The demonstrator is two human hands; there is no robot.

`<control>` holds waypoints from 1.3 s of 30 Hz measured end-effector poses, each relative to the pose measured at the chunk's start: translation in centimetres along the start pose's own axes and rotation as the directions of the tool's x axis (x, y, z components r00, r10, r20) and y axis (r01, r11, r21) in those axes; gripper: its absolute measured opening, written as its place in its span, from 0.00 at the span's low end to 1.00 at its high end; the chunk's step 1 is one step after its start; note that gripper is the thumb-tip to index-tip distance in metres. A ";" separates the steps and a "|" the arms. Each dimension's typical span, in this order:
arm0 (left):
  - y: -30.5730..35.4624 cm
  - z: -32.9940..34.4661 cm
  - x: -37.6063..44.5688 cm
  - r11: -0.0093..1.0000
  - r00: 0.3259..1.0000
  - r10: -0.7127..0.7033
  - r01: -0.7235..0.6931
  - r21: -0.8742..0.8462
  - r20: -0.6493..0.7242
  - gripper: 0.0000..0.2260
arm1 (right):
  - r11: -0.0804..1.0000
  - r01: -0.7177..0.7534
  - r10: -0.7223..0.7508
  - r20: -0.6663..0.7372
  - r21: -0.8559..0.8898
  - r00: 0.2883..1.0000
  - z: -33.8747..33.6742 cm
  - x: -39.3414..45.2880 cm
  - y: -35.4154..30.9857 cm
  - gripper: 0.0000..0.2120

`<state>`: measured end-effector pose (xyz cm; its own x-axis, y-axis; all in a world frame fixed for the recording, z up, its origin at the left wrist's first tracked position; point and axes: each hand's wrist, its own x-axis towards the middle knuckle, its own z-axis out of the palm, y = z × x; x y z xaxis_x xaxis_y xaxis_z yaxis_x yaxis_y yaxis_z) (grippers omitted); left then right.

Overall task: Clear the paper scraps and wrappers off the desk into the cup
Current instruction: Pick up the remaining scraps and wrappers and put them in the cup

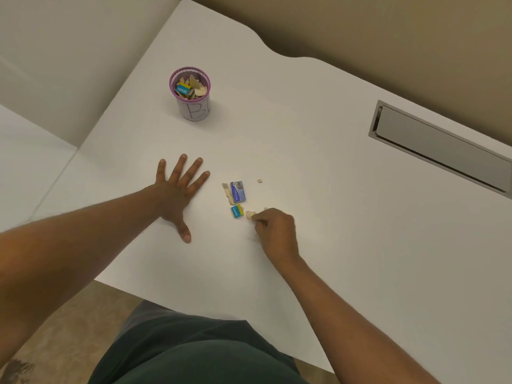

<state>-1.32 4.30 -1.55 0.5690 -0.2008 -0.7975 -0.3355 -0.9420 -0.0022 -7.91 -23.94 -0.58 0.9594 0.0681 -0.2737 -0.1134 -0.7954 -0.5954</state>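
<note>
A purple-rimmed cup (194, 109) stands at the back left of the white desk (332, 189), holding beige paper scraps and a blue wrapper. In the middle of the desk lie a blue wrapper (238, 191), a small teal wrapper (236, 211), a torn beige strip (227, 193), a tiny scrap (259, 180) and a beige scrap (250, 214). My right hand (275, 231) is curled with its fingertips pinched on that beige scrap, on the desk. My left hand (177, 194) lies flat on the desk to the left of the scraps, fingers spread, holding nothing.
A grey recessed cable hatch (440, 148) sits in the desk at the right. The desk's front edge (210, 309) runs just before my lap. A second white surface (27, 162) adjoins on the left, and a beige wall stands behind.
</note>
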 end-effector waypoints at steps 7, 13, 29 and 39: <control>-0.7 1.1 1.1 0.998 0.997 0.048 -0.050 -0.041 -0.053 0.82 | 0.899 0.147 -0.043 -0.250 0.413 0.967 -4.6 7.1 -8.7 0.11; -1.3 1.7 1.8 0.994 0.993 0.077 -0.084 -0.073 -0.092 0.83 | 0.879 0.469 -0.443 -0.223 0.082 0.868 -4.6 17.0 -17.6 0.07; -1.5 2.6 2.1 0.995 0.979 0.085 -0.093 -0.038 -0.183 0.82 | 0.802 0.547 -0.505 0.216 -0.239 0.836 -2.0 26.0 -22.4 0.14; -1.4 1.9 1.6 0.997 0.986 0.065 -0.071 -0.040 -0.153 0.81 | 0.948 0.317 -0.310 -0.137 0.033 0.941 -7.0 22.4 -14.3 0.11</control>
<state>-1.36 5.83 -4.01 0.6543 -0.2999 -0.6943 -0.3453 -0.9352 0.0786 17.02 -15.22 7.05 0.9732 0.2281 0.0303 0.1881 -0.7127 -0.6757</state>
